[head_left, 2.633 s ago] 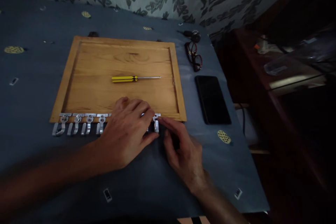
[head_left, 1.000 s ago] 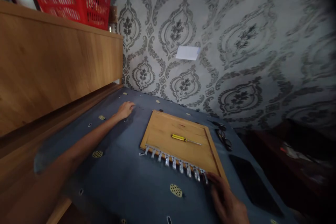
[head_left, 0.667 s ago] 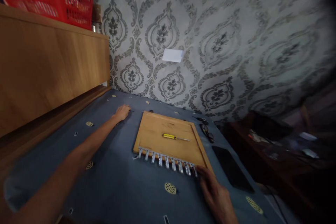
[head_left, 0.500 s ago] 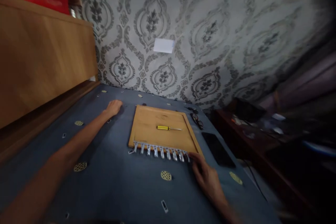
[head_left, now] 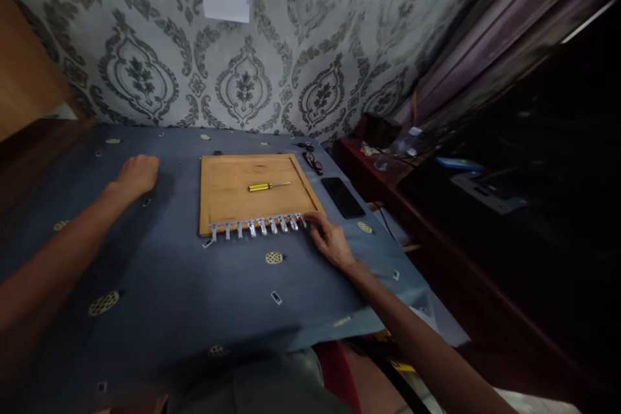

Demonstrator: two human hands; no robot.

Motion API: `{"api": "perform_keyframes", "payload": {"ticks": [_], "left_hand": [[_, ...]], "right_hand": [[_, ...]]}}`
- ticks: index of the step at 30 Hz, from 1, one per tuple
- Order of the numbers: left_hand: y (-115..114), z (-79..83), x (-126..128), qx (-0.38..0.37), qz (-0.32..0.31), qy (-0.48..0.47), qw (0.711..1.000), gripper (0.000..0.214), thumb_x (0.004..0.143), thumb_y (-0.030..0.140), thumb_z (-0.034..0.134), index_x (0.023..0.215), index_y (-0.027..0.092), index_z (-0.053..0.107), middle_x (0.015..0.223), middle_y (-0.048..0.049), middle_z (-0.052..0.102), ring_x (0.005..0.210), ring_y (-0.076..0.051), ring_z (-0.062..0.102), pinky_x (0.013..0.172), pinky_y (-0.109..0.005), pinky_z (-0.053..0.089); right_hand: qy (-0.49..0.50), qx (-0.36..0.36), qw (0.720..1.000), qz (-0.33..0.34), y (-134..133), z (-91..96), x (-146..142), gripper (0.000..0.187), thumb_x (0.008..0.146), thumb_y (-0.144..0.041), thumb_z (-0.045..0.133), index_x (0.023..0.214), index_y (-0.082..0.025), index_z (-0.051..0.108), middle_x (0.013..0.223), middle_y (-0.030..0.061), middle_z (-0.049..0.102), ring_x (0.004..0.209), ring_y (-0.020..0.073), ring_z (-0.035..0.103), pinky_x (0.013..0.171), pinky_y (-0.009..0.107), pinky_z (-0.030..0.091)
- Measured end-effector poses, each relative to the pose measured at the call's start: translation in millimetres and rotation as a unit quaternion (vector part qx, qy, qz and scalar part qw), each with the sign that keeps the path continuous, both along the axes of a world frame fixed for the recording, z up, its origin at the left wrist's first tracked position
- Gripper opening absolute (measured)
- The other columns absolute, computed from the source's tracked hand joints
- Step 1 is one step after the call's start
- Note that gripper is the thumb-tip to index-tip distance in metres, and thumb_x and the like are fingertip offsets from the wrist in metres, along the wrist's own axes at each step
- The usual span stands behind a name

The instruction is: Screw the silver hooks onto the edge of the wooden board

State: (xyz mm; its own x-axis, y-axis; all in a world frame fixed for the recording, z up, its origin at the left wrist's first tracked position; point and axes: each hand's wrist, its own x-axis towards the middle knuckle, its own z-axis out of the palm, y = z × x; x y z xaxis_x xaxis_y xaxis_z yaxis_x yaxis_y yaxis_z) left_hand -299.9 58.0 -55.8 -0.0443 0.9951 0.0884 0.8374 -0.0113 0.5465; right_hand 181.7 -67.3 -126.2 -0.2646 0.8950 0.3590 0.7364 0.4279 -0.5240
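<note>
My left hand [head_left: 139, 174] rests as a closed fist on the blue cloth, left of a framed wooden panel [head_left: 233, 191]; its fingertips are hidden. My right hand [head_left: 334, 244] is at the panel's front right corner. Its index finger reaches the rightmost of several small silvery metal strips [head_left: 262, 226], with the thumb held apart below. The strips stand in a row along the panel's front edge, their ends hanging over the cloth. On the panel lies a screwdriver [head_left: 266, 186] with a yellow-and-black handle, its shaft pointing right.
A black phone [head_left: 342, 197] lies right of the panel, with eyeglasses [head_left: 313, 162] behind it. The patterned blue cloth [head_left: 233, 317] covers the surface up to the wall. Beyond its right edge stands a dark red table [head_left: 359, 158] bearing a clear plastic bottle [head_left: 400, 147].
The view has turned right and down, so the panel and both hands appear further left and higher. My right fingers stay at the rightmost strip; my left fist remains on the cloth.
</note>
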Motion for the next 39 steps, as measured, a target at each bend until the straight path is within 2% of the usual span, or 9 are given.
{"api": "perform_keyframes", "payload": {"ticks": [3,5,8,11,16,21,25,30,39], "left_hand": [[-15,17.3,14,0.01,0.046,-0.084,0.995,0.018,0.096,0.03,0.065,0.099,0.013,0.064,0.095,-0.0043,0.069,0.092,-0.019,0.068,0.088,-0.039,0.058],[-28,28.7,31,0.016,0.045,-0.163,0.985,0.01,0.096,0.021,0.059,0.088,0.015,0.058,0.075,-0.001,0.067,0.077,-0.018,0.069,0.083,-0.038,0.058],[-50,42.3,68,0.013,-0.002,-0.282,0.959,0.008,0.094,0.016,0.058,0.089,0.017,0.052,0.078,-0.0023,0.072,0.075,-0.017,0.073,0.081,-0.034,0.058],[-65,49.3,114,-0.013,-0.059,-0.352,0.934,0.011,0.09,0.02,0.063,0.089,0.016,0.053,0.084,-0.0056,0.075,0.075,-0.016,0.073,0.075,-0.029,0.059],[-67,43.1,196,-0.041,-0.163,-0.387,0.907,0.011,0.079,0.017,0.074,0.082,0.014,0.063,0.07,0.0012,0.066,0.06,-0.006,0.06,0.06,-0.017,0.05],[-52,22.5,258,-0.122,-0.233,-0.354,0.898,0.004,0.076,0.009,0.07,0.078,0.012,0.068,0.064,0.002,0.064,0.057,-0.006,0.058,0.059,-0.017,0.049],[-40,5.3,280,-0.191,-0.276,-0.324,0.884,0.004,0.077,0.007,0.067,0.076,0.01,0.067,0.062,0.0006,0.066,0.054,-0.007,0.061,0.06,-0.019,0.051],[-29,-12.2,290,-0.232,-0.305,-0.295,0.875,0.007,0.08,0.006,0.061,0.075,0.012,0.062,0.063,0.0001,0.068,0.054,-0.01,0.065,0.058,-0.02,0.052],[-10,-23.0,295,-0.18,-0.357,-0.247,0.883,0.006,0.071,0.007,0.068,0.067,0.013,0.068,0.057,0.0041,0.062,0.054,-0.006,0.055,0.053,-0.016,0.039]], "right_hand": [[0.003,0.01,1.0,0.013,0,0.5,0,0.028,0.094,-0.017,0.045,0.116,-0.018,0.062,0.108,0.0113,0.079,0.094,0.022,0.077,0.085,0.035,0.06],[0.005,0.017,1.0,0.022,1,-0.3,0,0.027,0.093,-0.017,0.045,0.115,-0.018,0.061,0.108,0.0112,0.079,0.094,0.0221,0.077,0.085,0.035,0.06],[0.007,0.023,0.999,0.033,3,-2.9,1,0.027,0.093,-0.015,0.046,0.115,-0.018,0.06,0.108,0.0111,0.08,0.095,0.0228,0.077,0.086,0.036,0.06],[0.011,0.024,0.999,0.037,5,-6.1,1,0.028,0.092,-0.014,0.047,0.117,-0.02,0.059,0.109,0.0105,0.08,0.098,0.0237,0.077,0.086,0.036,0.06],[0.018,0.02,0.999,0.034,6,-9.5,1,0.032,0.091,-0.012,0.048,0.119,-0.02,0.06,0.11,0.0103,0.079,0.097,0.0245,0.077,0.087,0.037,0.06],[0.027,0.011,0.999,0.033,5,-8.8,2,0.035,0.089,-0.01,0.049,0.12,-0.021,0.061,0.108,0.0085,0.08,0.095,0.0241,0.077,0.085,0.036,0.06],[0.035,-0.002,0.999,0.034,3,-6.4,2,0.034,0.091,-0.011,0.048,0.12,-0.022,0.061,0.108,0.0071,0.08,0.095,0.0231,0.077,0.085,0.033,0.059],[0.043,-0.015,0.998,0.037,1,-3.4,2,0.034,0.093,-0.012,0.046,0.121,-0.022,0.062,0.109,0.0076,0.079,0.095,0.0227,0.077,0.085,0.032,0.059],[0.042,-0.021,0.999,0.022,0,-4.0,1,0.036,0.092,-0.012,0.046,0.122,-0.023,0.063,0.102,0.0062,0.079,0.084,0.021,0.075,0.081,0.031,0.058]]}}
